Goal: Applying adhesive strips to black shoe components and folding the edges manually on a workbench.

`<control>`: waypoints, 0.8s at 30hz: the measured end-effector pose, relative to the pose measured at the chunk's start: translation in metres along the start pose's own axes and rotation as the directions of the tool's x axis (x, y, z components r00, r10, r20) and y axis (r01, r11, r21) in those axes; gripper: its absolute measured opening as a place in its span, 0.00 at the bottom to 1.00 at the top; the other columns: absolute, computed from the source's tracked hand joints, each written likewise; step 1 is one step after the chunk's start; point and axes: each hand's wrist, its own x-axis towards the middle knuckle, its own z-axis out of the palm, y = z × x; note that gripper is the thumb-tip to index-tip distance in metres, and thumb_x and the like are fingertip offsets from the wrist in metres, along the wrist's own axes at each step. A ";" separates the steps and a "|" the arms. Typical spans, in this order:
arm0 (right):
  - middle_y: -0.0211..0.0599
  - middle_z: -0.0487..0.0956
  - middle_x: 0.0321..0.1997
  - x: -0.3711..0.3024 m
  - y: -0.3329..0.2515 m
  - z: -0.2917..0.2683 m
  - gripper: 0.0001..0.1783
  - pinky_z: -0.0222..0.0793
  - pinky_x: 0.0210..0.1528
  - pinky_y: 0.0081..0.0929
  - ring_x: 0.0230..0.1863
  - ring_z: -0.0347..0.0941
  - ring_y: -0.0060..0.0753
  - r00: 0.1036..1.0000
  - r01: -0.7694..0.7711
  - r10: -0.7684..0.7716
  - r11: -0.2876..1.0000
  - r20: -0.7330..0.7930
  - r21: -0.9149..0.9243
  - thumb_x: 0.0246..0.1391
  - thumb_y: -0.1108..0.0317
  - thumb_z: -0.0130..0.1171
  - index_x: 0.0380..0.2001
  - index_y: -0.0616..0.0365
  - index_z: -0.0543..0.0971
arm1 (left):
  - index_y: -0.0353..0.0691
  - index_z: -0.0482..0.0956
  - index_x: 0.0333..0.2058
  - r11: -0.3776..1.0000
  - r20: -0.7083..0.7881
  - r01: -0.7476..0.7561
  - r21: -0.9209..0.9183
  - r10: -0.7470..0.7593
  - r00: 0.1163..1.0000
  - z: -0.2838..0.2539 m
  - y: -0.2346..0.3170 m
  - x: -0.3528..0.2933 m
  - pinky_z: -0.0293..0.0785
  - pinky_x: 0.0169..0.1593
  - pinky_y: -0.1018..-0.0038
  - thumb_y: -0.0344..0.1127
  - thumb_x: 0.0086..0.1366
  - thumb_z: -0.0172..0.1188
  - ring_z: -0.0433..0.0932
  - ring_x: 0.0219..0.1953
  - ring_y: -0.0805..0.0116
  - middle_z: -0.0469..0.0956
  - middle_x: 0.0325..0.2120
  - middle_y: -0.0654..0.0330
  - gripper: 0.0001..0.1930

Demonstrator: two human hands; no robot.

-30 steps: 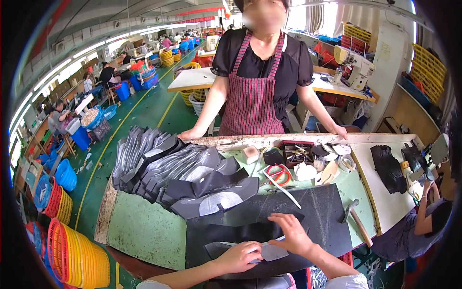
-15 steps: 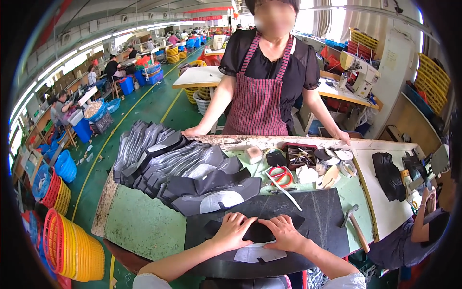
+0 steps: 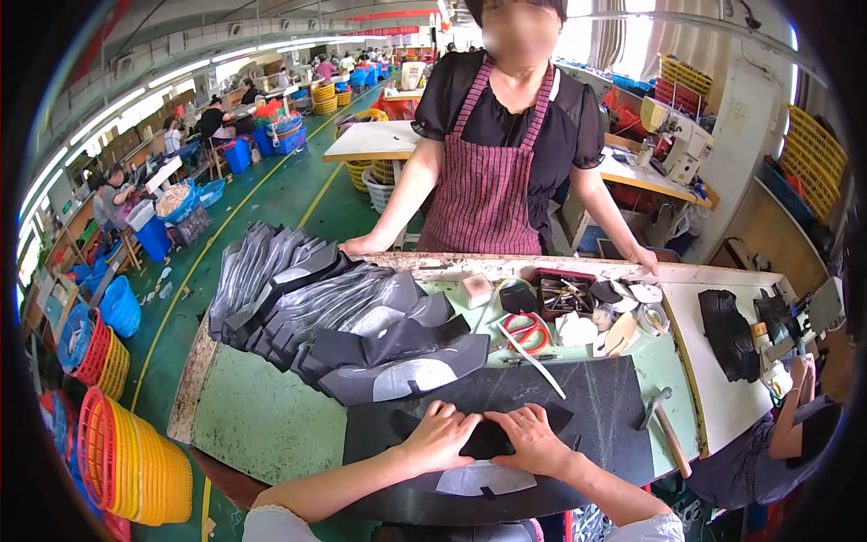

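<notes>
A black cut piece of sheet material point(image 3: 489, 440), with a pale grey patch point(image 3: 474, 480) at its near edge, lies on a dark work mat point(image 3: 607, 411) in front of me. My left hand point(image 3: 440, 436) grips its left side, fingers curled over the top and thumb pointing inward. On the opposite side my right hand point(image 3: 533, 440) grips it likewise, the two thumbs almost meeting above the middle. Fingers cover much of the piece. Just beyond my hands, a large fanned stack of similar black pieces point(image 3: 334, 298) spreads across the table's far left.
Red-handled scissors point(image 3: 526, 334), a white strip point(image 3: 535, 359), a tool box point(image 3: 566, 294) and a white block point(image 3: 476, 291) sit beyond the mat. A hammer point(image 3: 666, 432) lies at right. Across the table stands a person in a striped apron point(image 3: 488, 194), hands on its edge.
My hands stay on the black piece in nearly the same pose, with only a tiny shift. The whole view has moved slightly.
</notes>
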 end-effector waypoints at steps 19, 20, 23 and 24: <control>0.27 0.83 0.34 0.013 0.014 0.005 0.17 0.75 0.52 0.35 0.43 0.82 0.36 0.992 0.122 -0.121 0.992 -0.035 0.032 0.47 0.71 0.67 0.43 0.45 0.86 | 0.46 0.86 0.37 0.958 -0.029 -0.116 -0.263 0.112 0.993 -0.002 -0.023 0.015 0.81 0.43 0.63 0.35 0.54 0.73 0.83 0.44 0.60 0.80 0.36 0.62 0.11; 0.27 0.82 0.35 0.010 0.013 0.007 0.17 0.75 0.51 0.35 0.43 0.82 0.36 0.991 0.122 -0.120 0.992 -0.055 0.026 0.46 0.71 0.67 0.42 0.45 0.86 | 0.44 0.84 0.38 0.960 0.091 -0.031 -0.277 0.059 0.994 0.000 -0.020 0.012 0.81 0.43 0.63 0.34 0.53 0.73 0.82 0.44 0.60 0.79 0.37 0.62 0.13; 0.28 0.80 0.39 0.005 0.008 0.008 0.17 0.74 0.51 0.35 0.44 0.80 0.37 0.985 0.134 -0.133 0.991 -0.108 -0.007 0.44 0.71 0.67 0.41 0.46 0.85 | 0.44 0.83 0.41 0.964 0.079 -0.044 -0.262 0.067 0.995 -0.003 -0.014 0.010 0.82 0.45 0.62 0.32 0.53 0.72 0.82 0.44 0.60 0.79 0.39 0.62 0.15; 0.28 0.80 0.42 0.004 0.005 0.007 0.17 0.74 0.52 0.35 0.46 0.79 0.37 0.978 0.149 -0.152 0.988 -0.143 -0.037 0.43 0.71 0.67 0.40 0.47 0.85 | 0.43 0.82 0.39 0.969 0.062 -0.061 -0.238 0.078 0.995 -0.001 -0.012 0.009 0.80 0.44 0.62 0.33 0.58 0.67 0.82 0.43 0.60 0.78 0.39 0.62 0.10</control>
